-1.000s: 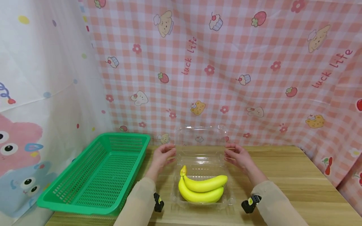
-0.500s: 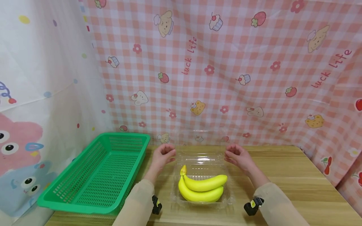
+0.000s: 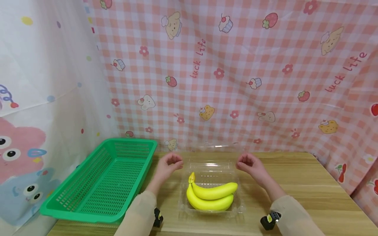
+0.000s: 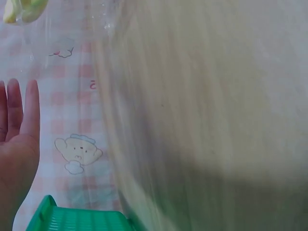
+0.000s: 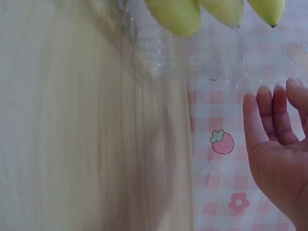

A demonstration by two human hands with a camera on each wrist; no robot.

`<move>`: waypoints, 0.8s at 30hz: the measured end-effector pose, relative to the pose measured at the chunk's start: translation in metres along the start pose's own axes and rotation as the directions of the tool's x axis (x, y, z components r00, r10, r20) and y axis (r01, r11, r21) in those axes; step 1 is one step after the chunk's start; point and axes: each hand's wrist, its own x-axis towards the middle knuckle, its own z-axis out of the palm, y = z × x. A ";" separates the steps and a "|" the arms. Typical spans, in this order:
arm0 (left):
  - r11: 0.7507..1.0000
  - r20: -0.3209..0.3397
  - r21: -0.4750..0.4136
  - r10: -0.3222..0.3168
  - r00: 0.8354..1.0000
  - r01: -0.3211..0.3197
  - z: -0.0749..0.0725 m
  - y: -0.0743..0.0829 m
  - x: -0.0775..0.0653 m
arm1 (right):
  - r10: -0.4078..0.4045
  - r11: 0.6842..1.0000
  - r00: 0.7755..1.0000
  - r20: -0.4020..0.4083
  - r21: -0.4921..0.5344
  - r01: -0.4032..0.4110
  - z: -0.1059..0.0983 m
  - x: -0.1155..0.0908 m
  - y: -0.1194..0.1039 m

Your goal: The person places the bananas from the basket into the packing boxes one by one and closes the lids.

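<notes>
The bananas (image 3: pixel 211 193) lie in the base of the clear box (image 3: pixel 215 178) straight in front of you, one above the other in the head view, the stem end toward your left and the tips toward your right. The box stands on the table (image 3: pixel 298 183) with its lid (image 3: pixel 211 155) raised and leaning at the far side, and the check cloth shows through the plastic. Your left hand (image 3: pixel 168 164) is at the lid's left side and your right hand (image 3: pixel 251 164) at its right side, the two well apart with the lid between them. Your fingers are relaxed and only lightly bent, with neither hand wrapped round anything; the left wrist view shows the left fingers nearly straight. Whether your fingertips touch the clear plastic, you cannot tell from these views. Each forearm wears a pale sleeve, with a black camera on the inner side of each wrist: the left camera (image 3: pixel 158 218) and the right camera (image 3: pixel 268 221). To your left is the green basket (image 3: pixel 79 216), long, with slotted walls, and your left forearm comes between it and the box. Behind the table hangs the pink check cloth (image 3: pixel 236 95), printed with strawberries, cupcakes and flowers; the white cloth (image 3: pixel 68 98) hangs on the left, with cartoon figures on it.
</notes>
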 end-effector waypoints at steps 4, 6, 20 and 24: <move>0.992 0.022 0.119 0.038 0.999 -0.041 -0.004 -0.002 -0.003 | -0.026 0.994 0.999 0.025 -0.104 0.029 -0.003 -0.004 0.001; 0.984 0.031 0.169 0.059 0.998 -0.064 -0.006 -0.003 -0.004 | -0.042 0.989 0.998 0.042 -0.138 0.047 -0.005 -0.006 0.000; 0.969 0.185 0.189 0.124 0.975 -0.159 -0.014 -0.001 -0.018 | -0.170 0.940 0.974 0.149 -0.271 0.206 -0.014 -0.015 0.005; 0.963 0.203 0.213 0.122 0.972 -0.165 -0.014 0.000 -0.020 | -0.203 0.927 0.960 0.191 -0.278 0.252 -0.017 -0.018 0.005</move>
